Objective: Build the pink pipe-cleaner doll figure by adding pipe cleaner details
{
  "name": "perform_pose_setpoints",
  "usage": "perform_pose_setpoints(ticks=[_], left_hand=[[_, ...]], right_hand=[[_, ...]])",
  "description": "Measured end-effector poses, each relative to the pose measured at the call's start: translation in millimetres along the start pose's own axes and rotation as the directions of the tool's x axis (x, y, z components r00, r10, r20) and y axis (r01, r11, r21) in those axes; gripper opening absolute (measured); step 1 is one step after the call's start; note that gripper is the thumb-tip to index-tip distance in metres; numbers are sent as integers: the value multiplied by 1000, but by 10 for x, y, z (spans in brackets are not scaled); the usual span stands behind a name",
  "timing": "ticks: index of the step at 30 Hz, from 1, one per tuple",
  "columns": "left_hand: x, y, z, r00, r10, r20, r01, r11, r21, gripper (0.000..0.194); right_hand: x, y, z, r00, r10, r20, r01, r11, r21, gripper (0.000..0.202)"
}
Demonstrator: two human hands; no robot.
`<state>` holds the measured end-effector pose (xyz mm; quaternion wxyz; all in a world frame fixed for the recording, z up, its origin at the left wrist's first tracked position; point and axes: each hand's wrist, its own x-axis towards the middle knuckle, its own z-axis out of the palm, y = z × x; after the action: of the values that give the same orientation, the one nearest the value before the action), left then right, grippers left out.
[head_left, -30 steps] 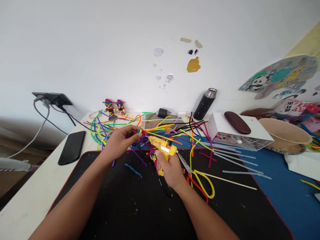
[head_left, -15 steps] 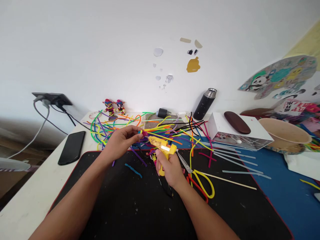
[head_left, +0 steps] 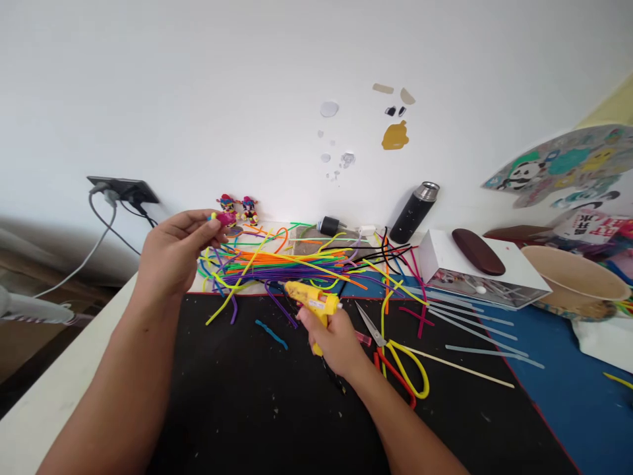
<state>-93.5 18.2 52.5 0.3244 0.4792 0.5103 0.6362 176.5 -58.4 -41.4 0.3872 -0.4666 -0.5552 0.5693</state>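
Note:
Raised at the left, near two small figurines, my left hand pinches a small magenta piece with a bit of yellow and blue at its end. My right hand is wrapped round the handle of a yellow hot glue gun, whose nozzle points left over the mat. Behind the gun lies a heap of coloured pipe cleaners. A twisted blue pipe cleaner rests on the black mat. Open scissors with red and yellow handles lie right of the gun.
A black flask stands by the wall, beside a white box with a dark red case on it. Clear glue sticks and a wooden stick lie at the right. A power strip with cables is at left.
My left hand has moved left and up with the magenta piece, away from the glue gun nozzle. The right hand keeps the gun in nearly the same place. The view has shifted slightly.

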Motion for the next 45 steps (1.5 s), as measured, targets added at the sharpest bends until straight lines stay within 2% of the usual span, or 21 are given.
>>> perform_pose_setpoints(ticks=[2, 4, 7, 10, 13, 18, 23, 26, 29, 32, 34, 37, 40, 45], left_hand=[[-1, 47, -23, 1000, 6, 11, -5, 999, -36, 25], [-23, 66, 2, 998, 3, 58, -1, 999, -40, 27], [-62, 59, 65, 992, 4, 130, -3, 1000, -11, 30], [-97, 51, 110, 983, 19, 184, -23, 1000, 19, 28], [-132, 63, 145, 969, 31, 244, -46, 997, 59, 27], [-177, 89, 193, 959, 24, 281, -43, 997, 60, 27], [-188, 109, 226, 957, 11, 291, -29, 998, 60, 25], [-192, 112, 242, 954, 1, 301, -15, 999, 44, 24], [-202, 89, 257, 951, -21, 309, 6, 999, 48, 28], [-218, 48, 275, 946, -29, 323, 12, 998, 56, 33], [-229, 25, 290, 939, -29, 343, 10, 998, 55, 35], [-249, 14, 314, 926, -44, 375, 16, 997, 75, 36], [-272, 16, 336, 917, -73, 393, 28, 992, 120, 33], [-301, -28, 374, 898, -94, 429, 50, 992, 112, 31]], right_hand=[[-53, -21, 76, 993, -86, 76, 99, 979, -180, 37], [-113, -67, 175, 978, -132, 162, 184, 911, -369, 30], [-183, -125, 343, 941, -127, 315, 307, 714, -629, 31], [-198, -128, 494, 907, -92, 410, 391, 544, -742, 43], [-172, -107, 607, 892, -60, 448, 422, 461, -780, 45], [-111, -86, 699, 880, -65, 470, 452, 413, -790, 48], [-88, -66, 672, 854, -94, 511, 497, 435, -751, 57], [-119, -62, 583, 838, -127, 531, 521, 478, -707, 52], [-191, -52, 413, 894, -158, 419, 419, 627, -657, 34], [-280, -20, 162, 980, -124, 158, 194, 785, -588, 18], [-333, 15, -30, 994, -111, 13, 99, 826, -555, 19], [-390, 81, -293, 993, -35, -116, -34, 837, -547, 28], [-416, 138, -448, 988, 27, -149, -109, 810, -576, 31], [-380, 153, -423, 989, 57, -135, -136, 701, -700, 26]])
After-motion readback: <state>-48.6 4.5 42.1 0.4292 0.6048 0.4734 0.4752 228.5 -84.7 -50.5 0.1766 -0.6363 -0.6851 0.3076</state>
